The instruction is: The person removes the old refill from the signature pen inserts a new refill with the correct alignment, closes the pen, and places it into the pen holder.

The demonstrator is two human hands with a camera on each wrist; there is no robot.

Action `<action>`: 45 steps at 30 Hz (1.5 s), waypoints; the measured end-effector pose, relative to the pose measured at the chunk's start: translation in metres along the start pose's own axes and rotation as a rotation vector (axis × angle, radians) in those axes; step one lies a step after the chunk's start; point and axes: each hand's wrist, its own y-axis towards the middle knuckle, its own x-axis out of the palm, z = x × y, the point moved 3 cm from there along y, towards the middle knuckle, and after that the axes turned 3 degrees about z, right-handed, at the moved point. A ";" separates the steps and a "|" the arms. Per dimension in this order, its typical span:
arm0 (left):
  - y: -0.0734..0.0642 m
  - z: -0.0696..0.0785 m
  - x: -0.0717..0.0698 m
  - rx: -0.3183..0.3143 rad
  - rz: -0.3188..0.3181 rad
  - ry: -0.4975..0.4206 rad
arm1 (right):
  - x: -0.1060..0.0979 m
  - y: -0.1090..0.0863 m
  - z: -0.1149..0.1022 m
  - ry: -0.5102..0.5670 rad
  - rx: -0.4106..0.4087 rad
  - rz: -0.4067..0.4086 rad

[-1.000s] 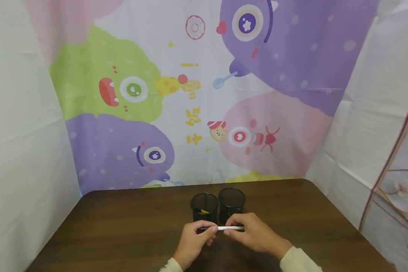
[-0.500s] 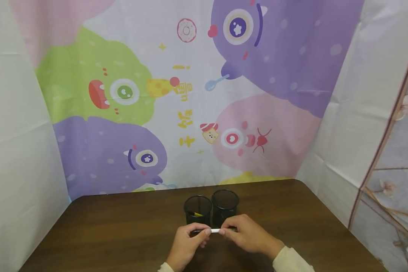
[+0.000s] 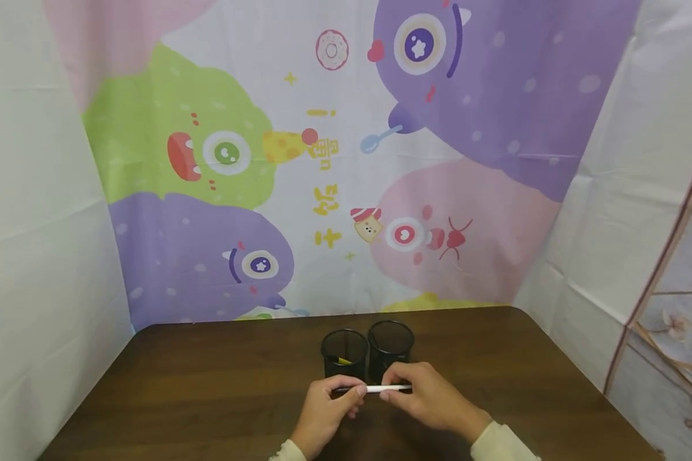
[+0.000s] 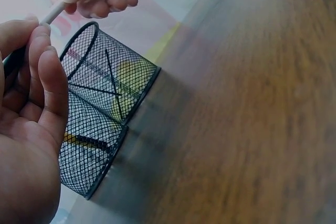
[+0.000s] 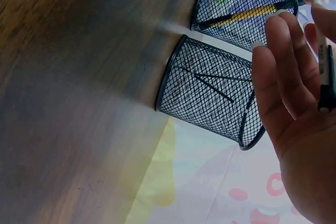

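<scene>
Both hands hold a slim pen [image 3: 375, 388] with a white barrel and dark ends, lying level between them. My left hand [image 3: 323, 410] pinches its dark end between thumb and fingers. On the white part, the thumb and index finger of my right hand [image 3: 435, 400] close from either side. In the right wrist view a black clip shows on the pen [image 5: 324, 59] at the right-hand end. Just beyond the hands stand two black mesh pen cups side by side, the left cup [image 3: 345, 372] and the right cup [image 3: 378, 366].
A yellow and black pen [image 5: 247, 14] leans inside the left cup. Dark thin lines cross within the right cup [image 4: 128, 61]. Brown wood-grain tabletop [image 3: 207, 384] surrounds the cups. Behind it hangs a cartoon-printed cloth [image 3: 334, 275], with pale cloth [image 3: 34, 256] at the sides.
Half a second ago the right fingers covered more of the pen; now more of the white barrel shows. The head view swung slightly and came back. The cups have not moved.
</scene>
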 end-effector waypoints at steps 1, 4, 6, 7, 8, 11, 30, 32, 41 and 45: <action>0.000 0.000 0.000 -0.002 -0.001 0.003 | 0.000 0.000 0.000 0.005 0.001 -0.005; 0.001 0.000 -0.001 -0.008 -0.006 0.010 | 0.001 0.002 0.000 -0.005 0.019 -0.016; 0.001 0.000 -0.001 -0.006 -0.010 0.015 | 0.001 0.002 0.000 -0.010 0.043 -0.029; 0.001 0.000 0.000 -0.004 -0.011 0.015 | 0.001 0.002 0.000 -0.017 0.054 -0.034; 0.000 0.001 0.000 -0.002 -0.011 0.015 | 0.001 0.002 0.000 -0.023 0.065 -0.041; 0.000 0.002 0.000 0.002 -0.010 0.011 | 0.001 0.003 0.001 -0.033 0.097 -0.063; 0.000 -0.001 0.001 -0.020 -0.006 0.000 | 0.000 0.000 0.003 -0.013 0.061 -0.027; 0.000 0.000 0.001 -0.018 -0.005 0.003 | 0.000 0.000 0.002 -0.013 0.058 -0.019; 0.000 0.000 0.002 0.001 -0.004 -0.003 | 0.000 -0.001 0.002 -0.014 0.060 -0.006; -0.001 -0.001 0.002 0.003 -0.005 -0.001 | 0.001 -0.002 0.004 -0.006 0.055 -0.006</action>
